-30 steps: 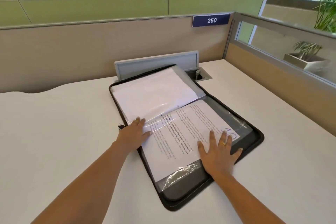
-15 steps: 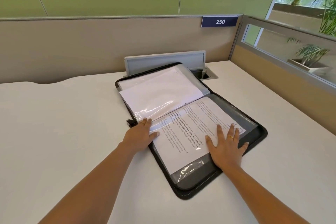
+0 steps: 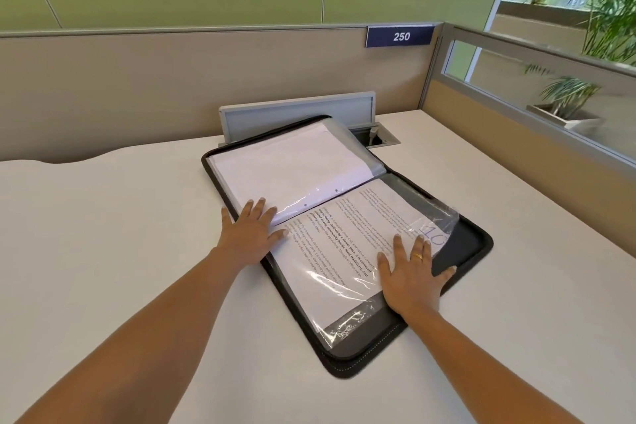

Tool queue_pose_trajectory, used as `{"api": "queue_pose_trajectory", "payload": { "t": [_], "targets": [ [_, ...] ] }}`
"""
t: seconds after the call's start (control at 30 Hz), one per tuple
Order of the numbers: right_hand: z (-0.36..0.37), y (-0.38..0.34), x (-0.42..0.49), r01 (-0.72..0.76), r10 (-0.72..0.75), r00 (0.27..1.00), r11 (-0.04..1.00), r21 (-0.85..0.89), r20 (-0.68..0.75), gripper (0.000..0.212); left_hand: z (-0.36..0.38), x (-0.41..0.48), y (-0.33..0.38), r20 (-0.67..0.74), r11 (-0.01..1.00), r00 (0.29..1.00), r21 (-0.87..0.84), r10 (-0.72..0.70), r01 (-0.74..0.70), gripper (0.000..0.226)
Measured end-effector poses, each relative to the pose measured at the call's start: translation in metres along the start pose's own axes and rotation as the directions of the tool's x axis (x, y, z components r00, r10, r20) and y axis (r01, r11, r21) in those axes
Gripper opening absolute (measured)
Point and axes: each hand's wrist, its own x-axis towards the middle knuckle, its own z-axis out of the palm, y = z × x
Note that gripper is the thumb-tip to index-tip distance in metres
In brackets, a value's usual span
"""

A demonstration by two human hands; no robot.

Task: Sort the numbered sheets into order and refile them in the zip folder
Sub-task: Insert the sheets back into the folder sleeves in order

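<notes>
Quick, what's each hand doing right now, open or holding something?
Left hand: open, flat on the edge of the folder, holding nothing.
Right hand: open, flat on the printed sheet, holding nothing.

Two bare forearms, no sleeves, gold ring (image 3: 417,256) on right hand (image 3: 411,274)

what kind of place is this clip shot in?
Most likely an office cubicle: a white desk walled by beige partition panels, a blue plate reading 250, and a flip-up cable port set into the desk.
</notes>
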Motion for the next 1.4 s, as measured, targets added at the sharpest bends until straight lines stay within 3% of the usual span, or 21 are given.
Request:
{"api": "queue_pose_trajectory", "payload": {
  "t": [0.13, 0.23, 0.3, 0.43, 0.63, 0.73, 0.8, 0.87, 1.0, 1.17, 1.4],
  "targets": [
    [-0.004, 0.011, 0.001, 0.054, -0.054, 0.999, 0.998, -0.02, 0.001, 0.061, 0.001, -0.001, 0.009, -0.026, 1.0, 1.0, -0.03, -0.004, 0.003, 0.062],
    [-0.005, 0.02, 0.004, 0.062, -0.062, 0.998, 0.998, -0.008, 0.004, 0.062, 0.001, 0.004, 0.008, -0.062, 0.95, 0.983, -0.276, -0.171, 0.148, 0.059],
    [-0.006, 0.03, 0.008, 0.079, -0.079, 0.997, 0.997, -0.007, 0.011, 0.063, 0.001, 0.008, 0.001, -0.056, 0.913, 0.965, -0.341, -0.256, 0.222, 0.059],
    [-0.013, 0.062, 0.022, 0.149, -0.148, 0.988, 0.988, -0.031, 0.041, 0.068, 0.0, 0.015, -0.008, -0.08, 0.951, 0.972, -0.238, -0.221, 0.196, 0.059],
    [-0.027, 0.118, 0.058, 0.3, -0.298, 0.951, 0.954, -0.004, 0.079, 0.096, 0.005, 0.025, 0.0, -0.028, 0.974, 0.983, -0.142, -0.181, 0.175, 0.063],
    [-0.025, 0.121, 0.065, 0.22, -0.22, 0.975, 0.975, 0.018, -0.019, 0.096, 0.01, 0.028, 0.0, 0.031, 0.968, 0.975, -0.117, -0.219, 0.221, 0.066],
    [-0.02, 0.117, 0.064, 0.082, -0.075, 0.99, 0.995, 0.055, -0.121, 0.089, 0.014, 0.027, 0.0, 0.066, 0.963, 0.971, -0.128, -0.231, 0.237, 0.067],
    [-0.017, 0.112, 0.064, -0.048, 0.067, 0.99, 0.988, 0.148, -0.124, 0.084, 0.016, 0.025, 0.001, 0.08, 0.958, 0.968, -0.143, -0.239, 0.248, 0.068],
    [-0.016, 0.104, 0.071, -0.062, 0.088, 0.99, 0.972, 0.228, -0.107, 0.076, 0.018, 0.018, 0.0, 0.091, 0.951, 0.96, -0.144, -0.264, 0.275, 0.069],
    [-0.02, 0.086, 0.081, 0.028, -0.016, 0.998, 0.974, 0.225, -0.052, 0.071, 0.023, -0.005, -0.013, 0.063, 0.931, 0.937, -0.109, -0.343, 0.349, 0.07],
    [-0.023, 0.026, 0.101, 0.221, -0.24, 0.968, 0.955, 0.2, 0.077, 0.07, 0.028, -0.053, -0.055, 0.094, 0.841, 0.847, -0.106, -0.523, 0.531, 0.072]
  ]
}}
